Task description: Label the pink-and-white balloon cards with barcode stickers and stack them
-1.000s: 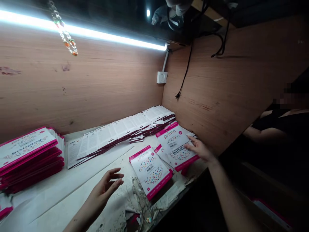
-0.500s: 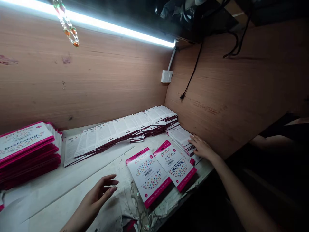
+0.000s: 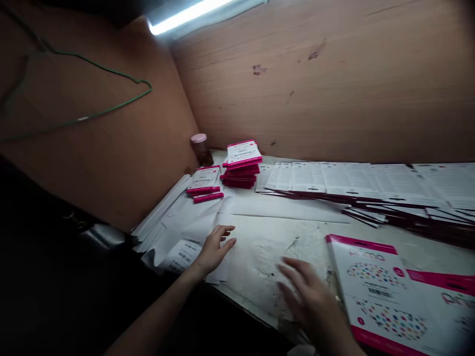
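Note:
My left hand [image 3: 217, 249] rests with its fingers apart on loose white paper [image 3: 260, 207], just right of a white sheet with a barcode [image 3: 181, 254]. My right hand [image 3: 304, 291] is blurred, holds nothing, and hovers over the worn white tabletop [image 3: 267, 262] with its fingers apart. It is nearest to two pink-edged Prima balloon packs [image 3: 378, 296] at the lower right, which are partly cut off by the frame.
A stack of pink-edged packs [image 3: 241, 165] and a smaller pile [image 3: 204, 180] stand at the back corner, beside a pink-lidded jar [image 3: 199, 146]. Fanned white packs [image 3: 356, 180] run rightward along the wooden wall [image 3: 315, 84]. A green wire hanger [image 3: 92, 84] hangs on the left.
My view has swung left along the table, bringing the back corner into sight. Both hands have moved left, and my left hand now rests on the paper. The Prima packs have shifted to the lower right of the view.

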A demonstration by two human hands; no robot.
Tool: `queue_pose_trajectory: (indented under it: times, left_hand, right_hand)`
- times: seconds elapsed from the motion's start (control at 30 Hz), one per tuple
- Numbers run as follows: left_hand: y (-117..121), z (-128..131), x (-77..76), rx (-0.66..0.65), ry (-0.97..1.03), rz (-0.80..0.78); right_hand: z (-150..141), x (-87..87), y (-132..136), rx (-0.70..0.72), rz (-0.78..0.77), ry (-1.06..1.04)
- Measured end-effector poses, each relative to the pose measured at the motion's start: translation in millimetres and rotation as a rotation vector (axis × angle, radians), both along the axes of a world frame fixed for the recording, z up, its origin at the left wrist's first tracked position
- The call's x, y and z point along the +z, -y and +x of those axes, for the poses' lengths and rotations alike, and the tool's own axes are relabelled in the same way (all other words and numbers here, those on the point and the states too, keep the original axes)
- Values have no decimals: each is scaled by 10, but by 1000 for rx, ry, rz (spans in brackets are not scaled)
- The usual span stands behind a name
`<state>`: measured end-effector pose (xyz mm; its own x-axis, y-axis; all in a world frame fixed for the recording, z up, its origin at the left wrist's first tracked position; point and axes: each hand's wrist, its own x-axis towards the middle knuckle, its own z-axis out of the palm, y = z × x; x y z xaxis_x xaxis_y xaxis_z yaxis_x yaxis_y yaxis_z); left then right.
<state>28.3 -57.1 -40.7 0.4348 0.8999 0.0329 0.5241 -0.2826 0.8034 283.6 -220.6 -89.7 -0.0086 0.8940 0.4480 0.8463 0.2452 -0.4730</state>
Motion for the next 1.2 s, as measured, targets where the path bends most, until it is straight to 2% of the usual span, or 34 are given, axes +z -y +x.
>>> queue_pose_trajectory:
  times: [0.03,0.07,0.13,0.2,0.27,0.33,0.4,0.47,0.53,0.57,0.63,0.7,0.77,0.83,0.87,0.97,1.03,1.13,1.2]
  left_hand:
    - [34,-100,23,32,-10,13]
    - [65,-180,48,49,-28,56]
    - [95,-279,105,77,-124,254]
    - [55,-310,169,150,-314,508]
    - [-67,-324,239,243,-531,621]
    - [-246,-394,313,291,-654,548]
    - [-429,-583,377,306,-673,452]
    - [-558,-906,401,397,-579,422]
    - [-591,-1304,349,591,-340,389]
    - [-568,-1500,289,686,-193,340]
    - [-451,-1828,116,745,72,128]
    - [-267,-2022,-68,805,239,-61]
    - [-54,-2086,-192,853,307,-70]
    - [151,-2060,-216,835,294,64]
    - [240,-2028,-194,786,268,137]
    - [407,-1901,-74,540,115,289]
    - [423,-1816,-18,415,-32,355]
    - [368,-1743,-49,363,-180,427]
    - [336,-1754,-136,387,-191,473]
  right_hand:
    - [-408,99,-220,126,-26,14]
    - [-707,188,-412,179,-76,49]
    - [-991,318,-710,237,-170,151]
    - [-980,390,-916,218,-235,223]
    - [-842,417,-1083,179,-272,266]
    - [-674,408,-1257,122,-308,301]
    - [-497,370,-1441,3,-332,332]
    - [-328,320,-1609,-162,-339,348]
    - [-217,281,-1736,-268,-319,341]
    - [-204,269,-1783,-278,-303,328]
    - [-282,262,-1861,-234,-272,295]
    - [-473,266,-1939,-159,-289,263]
    - [-702,272,-2037,-81,-364,210]
    - [-898,281,-2158,-14,-450,101]
    - [-978,293,-2225,15,-483,40]
    - [-1225,395,-2444,95,-528,-113]
    - [-1495,541,-2582,174,-533,-219]
    - [-2109,848,-2701,393,-543,-436]
    - [-2520,1049,-2684,655,-574,-608]
